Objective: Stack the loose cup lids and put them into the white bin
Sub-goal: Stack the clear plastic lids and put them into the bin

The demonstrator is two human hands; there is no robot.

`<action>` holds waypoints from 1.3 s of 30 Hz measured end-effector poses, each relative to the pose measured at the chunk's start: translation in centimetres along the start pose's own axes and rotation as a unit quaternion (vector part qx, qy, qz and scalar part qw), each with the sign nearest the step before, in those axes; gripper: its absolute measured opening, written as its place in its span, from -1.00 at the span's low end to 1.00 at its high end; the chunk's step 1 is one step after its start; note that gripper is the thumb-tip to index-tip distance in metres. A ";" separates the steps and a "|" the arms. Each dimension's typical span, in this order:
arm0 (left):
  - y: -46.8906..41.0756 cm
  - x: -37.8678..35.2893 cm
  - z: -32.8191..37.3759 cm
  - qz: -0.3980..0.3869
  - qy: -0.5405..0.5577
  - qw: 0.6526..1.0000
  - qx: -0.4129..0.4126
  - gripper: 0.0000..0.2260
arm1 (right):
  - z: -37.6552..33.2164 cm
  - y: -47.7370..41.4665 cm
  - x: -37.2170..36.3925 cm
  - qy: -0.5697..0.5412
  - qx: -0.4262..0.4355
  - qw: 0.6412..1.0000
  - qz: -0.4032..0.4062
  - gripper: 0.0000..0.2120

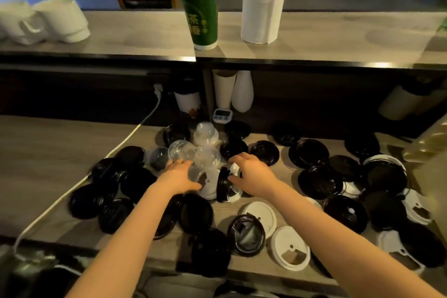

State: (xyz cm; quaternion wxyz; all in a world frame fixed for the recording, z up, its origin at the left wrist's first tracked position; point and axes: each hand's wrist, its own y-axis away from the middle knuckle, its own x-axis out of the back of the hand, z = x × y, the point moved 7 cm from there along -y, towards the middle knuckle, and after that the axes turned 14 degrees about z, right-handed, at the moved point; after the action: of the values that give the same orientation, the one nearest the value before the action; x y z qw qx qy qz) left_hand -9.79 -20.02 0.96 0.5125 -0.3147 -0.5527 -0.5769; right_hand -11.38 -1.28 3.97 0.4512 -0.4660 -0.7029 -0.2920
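Many loose cup lids lie scattered over the lower wooden counter (48,152): black lids (312,152), white lids (290,251) and clear domed lids (181,150). My left hand (179,176) and my right hand (251,174) are together at the middle of the pile. Between them they hold a short sideways stack of lids (217,184), white at the left end and black at the right end. The left hand grips the white end, the right hand grips the black end. No white bin is in view.
A raised shelf (145,38) at the back carries a tall green cup stack (200,7), a paper towel roll (262,12) and white cups (60,19). A white cable (135,130) runs across the counter's left side. A small timer (222,115) stands behind the lids.
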 end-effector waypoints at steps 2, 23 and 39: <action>-0.8 -0.9 -0.3 -0.028 -0.012 1.000 -0.001 -0.23 | -0.9 -1.0 -0.6 0.004 0.007 1.000 0.004 -0.50; -1.9 5.5 -4.6 0.161 0.240 0.957 0.037 -0.45 | -2.9 -10.9 -6.4 0.020 -0.044 0.994 -0.100 -0.25; -0.7 5.4 -6.1 0.200 0.297 0.928 0.099 -0.36 | -0.8 -11.0 -8.8 0.016 -0.074 0.996 -0.054 -0.34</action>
State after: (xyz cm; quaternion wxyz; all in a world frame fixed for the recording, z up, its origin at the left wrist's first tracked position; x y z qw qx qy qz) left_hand -10.73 -27.26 4.62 0.7866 -0.1805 -0.3548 -0.4721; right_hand -19.83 -9.74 -3.57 0.4104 -0.4546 -0.6963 -0.3742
